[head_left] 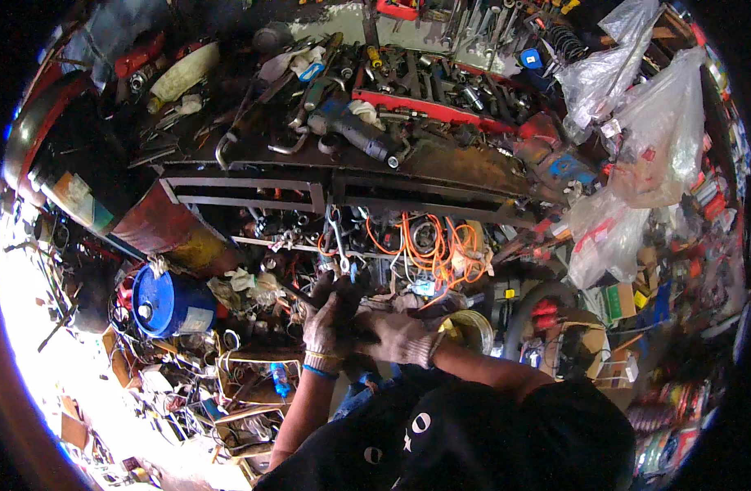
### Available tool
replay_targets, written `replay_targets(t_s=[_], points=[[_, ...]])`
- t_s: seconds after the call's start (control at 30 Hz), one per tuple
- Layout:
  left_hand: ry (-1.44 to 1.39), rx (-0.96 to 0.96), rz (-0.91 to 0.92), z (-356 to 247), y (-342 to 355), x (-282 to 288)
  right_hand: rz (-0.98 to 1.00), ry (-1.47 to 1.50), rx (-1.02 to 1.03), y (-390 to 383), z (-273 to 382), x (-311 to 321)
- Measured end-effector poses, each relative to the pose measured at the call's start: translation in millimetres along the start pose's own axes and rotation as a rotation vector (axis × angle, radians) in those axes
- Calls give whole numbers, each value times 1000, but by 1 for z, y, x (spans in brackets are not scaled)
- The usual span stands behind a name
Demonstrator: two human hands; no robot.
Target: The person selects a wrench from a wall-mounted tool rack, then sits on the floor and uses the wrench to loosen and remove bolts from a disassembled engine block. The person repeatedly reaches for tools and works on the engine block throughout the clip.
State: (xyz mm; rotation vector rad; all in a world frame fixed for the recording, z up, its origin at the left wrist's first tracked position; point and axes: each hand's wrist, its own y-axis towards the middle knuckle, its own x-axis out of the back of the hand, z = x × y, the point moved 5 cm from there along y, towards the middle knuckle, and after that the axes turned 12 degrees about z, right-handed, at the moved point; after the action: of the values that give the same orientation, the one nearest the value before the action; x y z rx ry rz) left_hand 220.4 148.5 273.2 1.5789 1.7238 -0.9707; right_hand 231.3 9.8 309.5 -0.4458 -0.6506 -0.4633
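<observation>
My left hand (321, 326), in a pale knitted glove with darkened fingers, is raised below the bench edge, its fingers curled. From the right, my right hand (398, 336), gloved the same way, meets it, and its fingers bend in toward the left palm. What lies between the two hands is dark and cannot be made out. A dark bar-like piece (294, 292) slants up to the left from beside my left hand. Just above the fingertips is a metal wrench (337, 239) with a ring end; whether a finger touches it is unclear.
A cluttered steel workbench (441, 164) crosses ahead, bearing an air impact wrench (351, 135) and a red tool tray (433, 110). Beneath hang orange cables (429, 245). A blue drum (167, 303) stands left; clear plastic bags (658, 139) hang right. Scrap parts litter the floor.
</observation>
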Motion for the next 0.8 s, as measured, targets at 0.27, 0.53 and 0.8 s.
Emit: replay_targets(t_s=[0.27,0.53,0.8], points=[[248,-56,142,-40,65,-86,-379,188,179,8,-17,91],[1316,-613,123,-73,164,-136,-353,873,259,-4,-23,295],[1805,-544,-603,-56,254,-90,-758,612,727,-31,41,638]])
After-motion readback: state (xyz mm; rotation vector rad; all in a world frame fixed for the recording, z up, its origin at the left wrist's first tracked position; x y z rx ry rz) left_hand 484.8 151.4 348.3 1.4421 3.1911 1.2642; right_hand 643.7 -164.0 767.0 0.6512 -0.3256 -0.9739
